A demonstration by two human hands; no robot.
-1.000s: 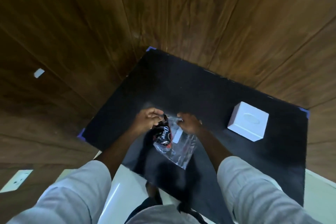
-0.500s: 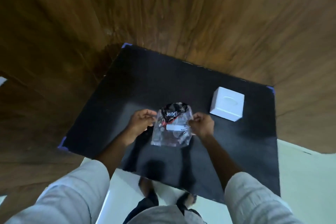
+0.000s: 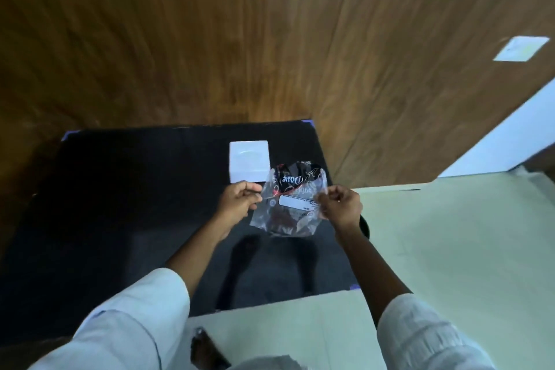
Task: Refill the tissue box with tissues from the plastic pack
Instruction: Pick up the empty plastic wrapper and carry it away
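I hold a clear plastic pack [image 3: 292, 204] with black-and-red print and a white label, lifted above the black table [image 3: 126, 219]. My left hand [image 3: 237, 203] pinches its left edge and my right hand [image 3: 341, 204] pinches its right edge, stretching it flat between them. The pack looks thin and see-through; I cannot tell what is inside. The white tissue box [image 3: 248, 161] stands on the table just behind my left hand, its oval top slot facing up.
Wood-panelled walls [image 3: 270, 39] rise behind and to the right of the table. A pale floor [image 3: 450, 249] lies to the right and below. A white wall plate [image 3: 521, 48] sits at the upper right. Feet show under the table edge.
The view has swung to the right, so the table and the box now sit further left. Both hands still grip the pack, now spread wider and held closer to the box.
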